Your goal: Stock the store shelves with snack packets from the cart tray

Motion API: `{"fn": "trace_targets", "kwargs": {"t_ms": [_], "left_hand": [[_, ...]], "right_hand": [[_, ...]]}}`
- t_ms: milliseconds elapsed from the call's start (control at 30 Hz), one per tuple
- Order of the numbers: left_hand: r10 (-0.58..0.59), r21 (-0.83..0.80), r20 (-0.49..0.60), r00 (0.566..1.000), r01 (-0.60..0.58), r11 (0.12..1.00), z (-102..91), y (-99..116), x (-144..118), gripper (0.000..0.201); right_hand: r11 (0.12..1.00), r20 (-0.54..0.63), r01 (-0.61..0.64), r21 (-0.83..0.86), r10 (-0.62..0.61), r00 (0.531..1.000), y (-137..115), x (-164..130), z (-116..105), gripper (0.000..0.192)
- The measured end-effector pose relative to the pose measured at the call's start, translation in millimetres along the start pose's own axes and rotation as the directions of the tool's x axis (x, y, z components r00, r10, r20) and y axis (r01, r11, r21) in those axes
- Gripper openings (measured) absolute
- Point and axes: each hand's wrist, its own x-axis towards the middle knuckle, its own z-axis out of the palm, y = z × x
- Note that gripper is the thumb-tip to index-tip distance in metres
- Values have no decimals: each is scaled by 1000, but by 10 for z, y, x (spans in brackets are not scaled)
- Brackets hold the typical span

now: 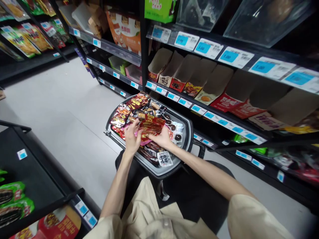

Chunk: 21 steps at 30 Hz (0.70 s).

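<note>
Closest to the camera there's a beige shirt and two bare forearms reaching out over a dark stool or cart base. The left hand (131, 136) and right hand (161, 137) are both down in a grey basket (185, 146) that's heaped with little snack packets. Between them they've got a red snack packet (152, 127), and it looks pinched at both ends: left fingers curled on its near-left edge, right hand closed over the lower-right part. The packet's long side runs roughly left to right across the pile, so neither hand is really nearer, it's shared. Just in front of the right wrist sits a white-labelled packet (164, 158). Beyond the basket is the shelf of open cardboard display boxes (199, 79) with blue price tags (203, 47).
</note>
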Motion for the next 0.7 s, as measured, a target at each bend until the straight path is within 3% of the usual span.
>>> {"fn": "trace_targets", "kwargs": {"t_ms": [133,267,367,567,700], "left_hand": [[40,-65,110,993,-33,997,220,127,210,40],[52,-72,281,958,-34,997,467,-83,76,46],[73,-50,385,920,-58,997,541,-229,-32,54],[63,-15,306,950,-61,998,497,-252,17,64],[73,-22,308,948,-70,997,509,-327,-19,65]], "right_hand": [[999,-84,51,-3,-51,995,71,160,-156,39],[997,-66,-70,20,71,995,309,139,-162,41],[994,-58,-104,38,106,993,448,115,-147,36],[985,-16,-45,167,49,999,545,127,-107,45],[992,116,-50,119,36,993,668,95,-94,49]]}}
